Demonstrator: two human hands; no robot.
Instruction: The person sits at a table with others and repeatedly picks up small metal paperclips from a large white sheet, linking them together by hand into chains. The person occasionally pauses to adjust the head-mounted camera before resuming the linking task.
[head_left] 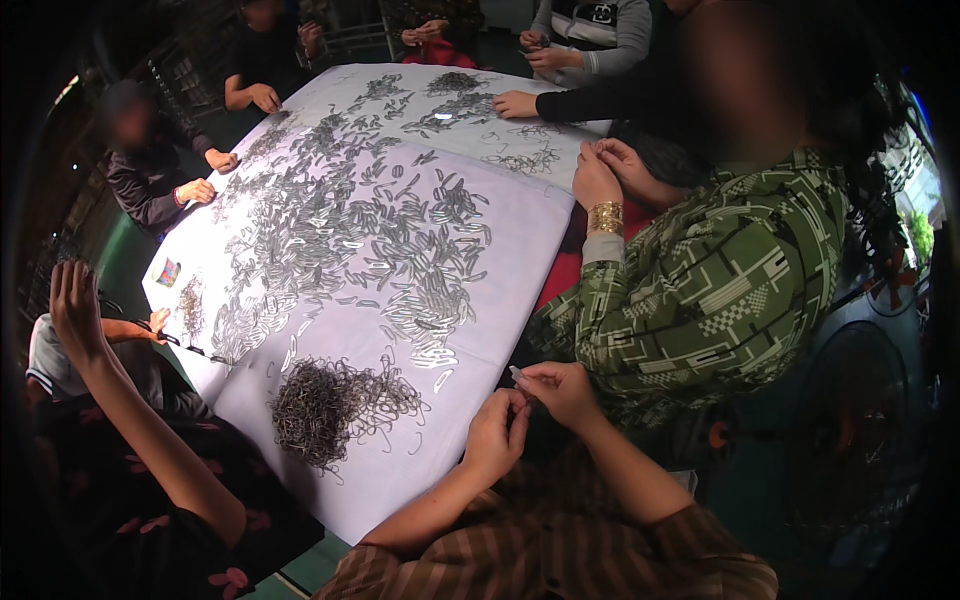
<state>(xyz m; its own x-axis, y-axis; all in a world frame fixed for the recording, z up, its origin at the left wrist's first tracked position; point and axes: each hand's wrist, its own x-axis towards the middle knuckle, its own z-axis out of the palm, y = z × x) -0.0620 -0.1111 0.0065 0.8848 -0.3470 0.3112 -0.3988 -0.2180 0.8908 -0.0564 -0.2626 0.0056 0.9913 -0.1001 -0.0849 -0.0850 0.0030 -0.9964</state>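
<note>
The right hand (562,393) pinches a small pale piece (516,372) between thumb and finger, and just beside it the left hand (497,432) has its thumb and finger close together, but I can't tell if they hold anything. Left of these fingers, a big pile of bent wire hooks (315,412) sits on the white table (535,235). Farther past the fingers lie many shiny flat slips (320,215).
</note>
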